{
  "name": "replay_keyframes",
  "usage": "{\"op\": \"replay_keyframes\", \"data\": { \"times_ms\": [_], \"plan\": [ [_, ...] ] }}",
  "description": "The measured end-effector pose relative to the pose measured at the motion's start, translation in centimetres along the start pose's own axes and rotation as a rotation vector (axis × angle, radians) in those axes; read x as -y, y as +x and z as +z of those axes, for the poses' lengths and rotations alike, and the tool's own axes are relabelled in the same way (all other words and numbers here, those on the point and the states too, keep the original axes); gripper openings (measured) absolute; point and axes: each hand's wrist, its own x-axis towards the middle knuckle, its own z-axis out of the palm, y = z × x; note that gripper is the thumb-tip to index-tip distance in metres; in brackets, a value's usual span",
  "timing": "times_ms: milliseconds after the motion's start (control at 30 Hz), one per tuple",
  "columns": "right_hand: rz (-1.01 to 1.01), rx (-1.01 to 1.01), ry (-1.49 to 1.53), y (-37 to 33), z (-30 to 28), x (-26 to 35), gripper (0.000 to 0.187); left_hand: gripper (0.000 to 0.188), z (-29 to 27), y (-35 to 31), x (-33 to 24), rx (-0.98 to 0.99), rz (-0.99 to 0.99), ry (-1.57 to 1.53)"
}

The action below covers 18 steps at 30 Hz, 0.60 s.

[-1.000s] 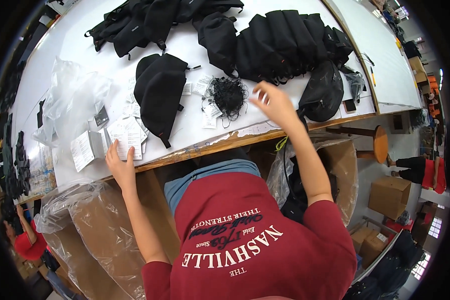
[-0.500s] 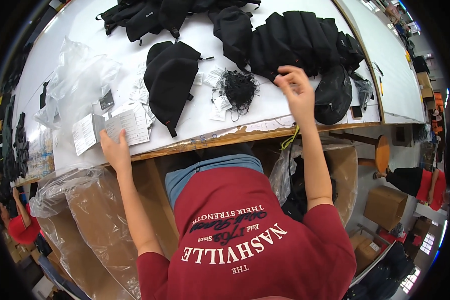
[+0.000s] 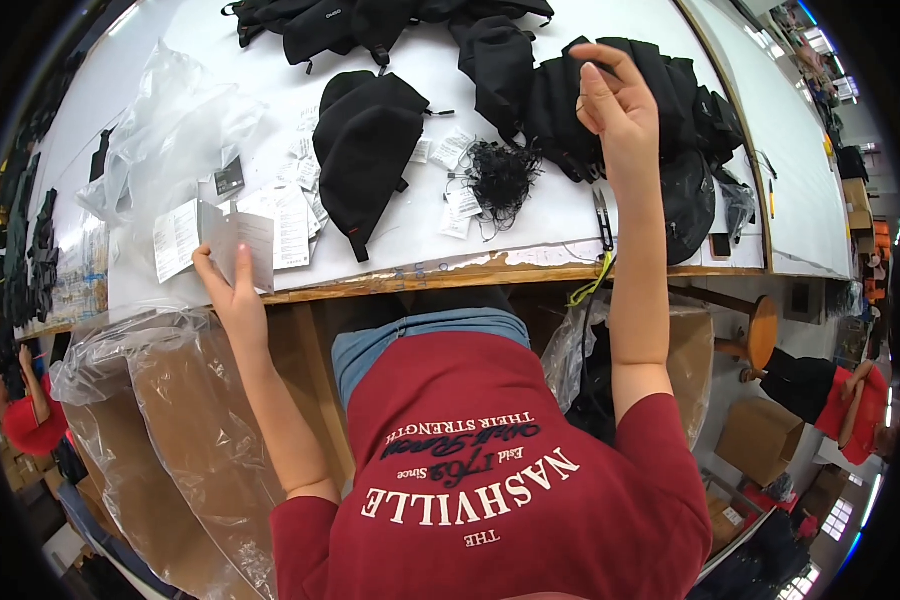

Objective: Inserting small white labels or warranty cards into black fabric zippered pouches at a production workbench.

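My left hand (image 3: 235,285) is at the table's near edge, its thumb and fingers closed on a folded paper leaflet (image 3: 253,243) with fine print. Another opened leaflet (image 3: 177,240) and more printed papers (image 3: 292,228) lie around it. Raised over a row of black fabric bags (image 3: 560,110), my right hand (image 3: 620,115) has its index finger and thumb apart, the other fingers curled, with nothing visible in it. Between the hands lie a single black bag (image 3: 365,150), a tangle of black strings (image 3: 503,180) and small white tags (image 3: 460,205).
Scissors-like snips (image 3: 602,218) with a yellow-green cord (image 3: 592,285) lie by the table edge. Clear plastic bags (image 3: 170,130) sit at left. More black bags (image 3: 340,30) are at the back. Plastic-lined cartons (image 3: 170,420) stand below, a wooden stool (image 3: 760,332) at right.
My right hand has moved up and farther over the bags, baring the snips. My left hand has lifted a leaflet partly upright.
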Motion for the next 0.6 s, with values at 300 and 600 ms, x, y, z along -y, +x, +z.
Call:
{"op": "replay_keyframes", "data": {
  "times_ms": [300, 600],
  "plan": [
    [-0.083, -0.135, -0.101, 1.7, 1.3, 2.2, 0.027, 0.063, 1.5, -3.9, -0.5, 0.215, -0.174, -0.118],
    [0.232, 0.415, -0.652, -5.1, 0.1, -3.6, 0.012, 0.047, 1.7, -5.7, 0.7, 0.274, -0.287, -0.226]
  ]
}}
